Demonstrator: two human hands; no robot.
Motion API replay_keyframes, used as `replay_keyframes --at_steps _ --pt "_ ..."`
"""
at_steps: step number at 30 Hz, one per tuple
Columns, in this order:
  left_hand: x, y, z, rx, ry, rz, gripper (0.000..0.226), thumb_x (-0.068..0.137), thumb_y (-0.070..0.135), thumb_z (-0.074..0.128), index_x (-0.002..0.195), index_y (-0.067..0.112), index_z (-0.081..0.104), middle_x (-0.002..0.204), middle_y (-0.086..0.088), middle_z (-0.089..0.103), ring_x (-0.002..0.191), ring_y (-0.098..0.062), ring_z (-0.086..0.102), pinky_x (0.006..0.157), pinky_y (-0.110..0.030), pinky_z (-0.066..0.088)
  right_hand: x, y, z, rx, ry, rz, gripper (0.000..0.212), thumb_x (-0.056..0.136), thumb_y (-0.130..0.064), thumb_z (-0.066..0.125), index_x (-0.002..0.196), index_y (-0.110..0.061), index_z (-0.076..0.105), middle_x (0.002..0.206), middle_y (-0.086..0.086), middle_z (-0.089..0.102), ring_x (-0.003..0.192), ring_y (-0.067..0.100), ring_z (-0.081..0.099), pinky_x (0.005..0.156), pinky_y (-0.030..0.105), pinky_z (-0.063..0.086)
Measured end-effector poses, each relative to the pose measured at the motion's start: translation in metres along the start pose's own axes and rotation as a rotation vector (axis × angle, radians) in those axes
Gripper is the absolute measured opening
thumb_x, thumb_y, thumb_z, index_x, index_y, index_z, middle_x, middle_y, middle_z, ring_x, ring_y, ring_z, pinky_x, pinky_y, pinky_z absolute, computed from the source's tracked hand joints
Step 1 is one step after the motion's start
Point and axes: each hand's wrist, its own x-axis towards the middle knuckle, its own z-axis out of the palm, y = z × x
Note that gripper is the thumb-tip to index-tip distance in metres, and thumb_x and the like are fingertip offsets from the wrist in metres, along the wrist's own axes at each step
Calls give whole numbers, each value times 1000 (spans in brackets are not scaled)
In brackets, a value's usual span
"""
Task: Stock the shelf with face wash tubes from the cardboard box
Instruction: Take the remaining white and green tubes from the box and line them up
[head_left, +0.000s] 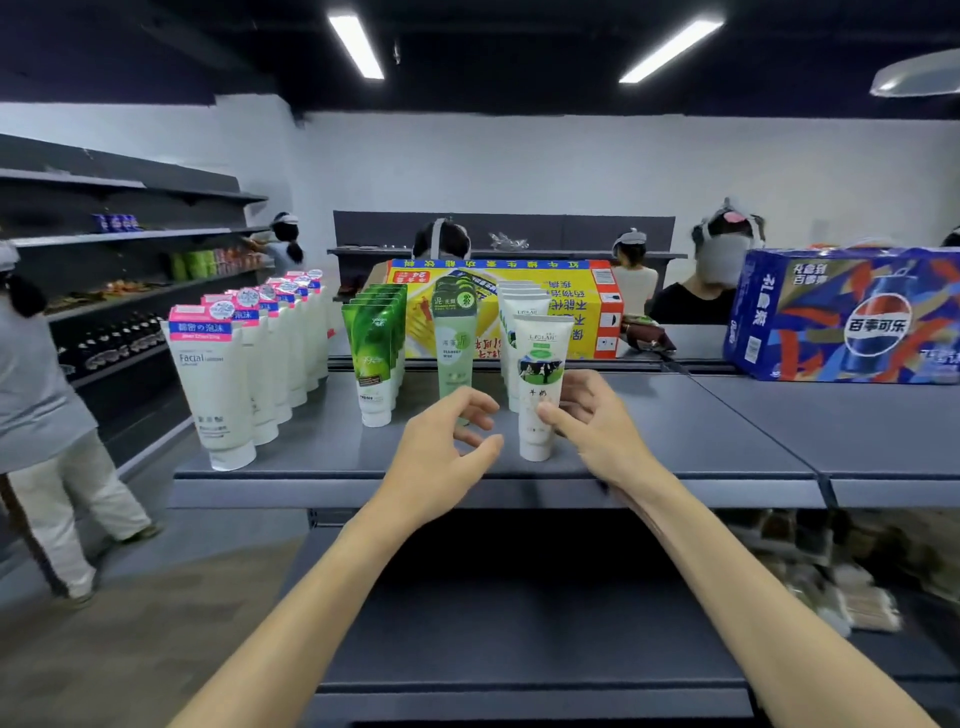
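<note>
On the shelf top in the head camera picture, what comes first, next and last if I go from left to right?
Pink-topped white tubes → dark green tubes → pale green tube → white cow tube → blue Pepsi box.

Two long ceiling lights (356, 45) glow bright white at 12 o'clock and 1 o'clock, against a very dark ceiling. The white back wall (519, 166) looks bright and even. The grey shelf (675, 431) top is well lit, with only soft, small shadows under the tubes (540, 384). Below it, the lower shelf at 6 o'clock sits in deep shadow. The view bends at the edges, so straight lines curve at 9 o'clock and 3 o'clock. The packets (852, 597) at 4 o'clock are blurry. The middle is fairly sharp, though small print on the tubes is soft.
</note>
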Motion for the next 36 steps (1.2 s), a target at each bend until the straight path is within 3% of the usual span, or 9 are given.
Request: replay_keyframes --at_steps 5,9,13,17,25,36 --pt "17 -2 12 11 26 -8 22 86 18 70 105 27 62 95 9 66 76 -2 65 68 -10 47 24 15 -3 -3 -28 -7 26 91 -1 67 112 -9 54 106 -1 68 89 -3 68 85 19 55" --pt "25 -4 23 6 38 -14 22 85 17 70 104 25 63 94 8 66 75 -2 65 67 -7 45 41 21 -4 -59 -31 -43 26 91 -6 68 110 -18 57 105 -8 66 90 -4 66 84 18 54" --pt "26 -7 29 12 27 -29 23 85 17 70 105 27 62 95 8 66 75 -2 65 66 -8 45 55 30 -6 -84 -27 -61 27 88 -10 72 102 -30 60 104 -3 70 98 16 66 90 31 54" --pt "28 -10 29 11 24 -39 24 86 18 69 106 29 61 96 9 65 77 -2 64 68 -9 47 61 32 -7 -51 -39 -57 26 89 -10 72 103 -29 62 109 3 71 102 24 67 90 37 55" --pt "35 -9 28 13 36 -23 23 84 17 70 104 26 62 93 8 65 74 -2 64 69 -10 48 66 35 -5 -49 -34 -53 27 89 -10 71 99 -32 61 106 -4 70 102 27 68 92 49 55" --pt "40 -12 25 -6 32 -31 24 85 17 69 106 27 62 95 6 66 75 -3 64 71 -16 52 73 41 -4 -78 -16 -63 24 89 -17 72 102 -34 62 110 -7 71 103 21 68 94 50 54"
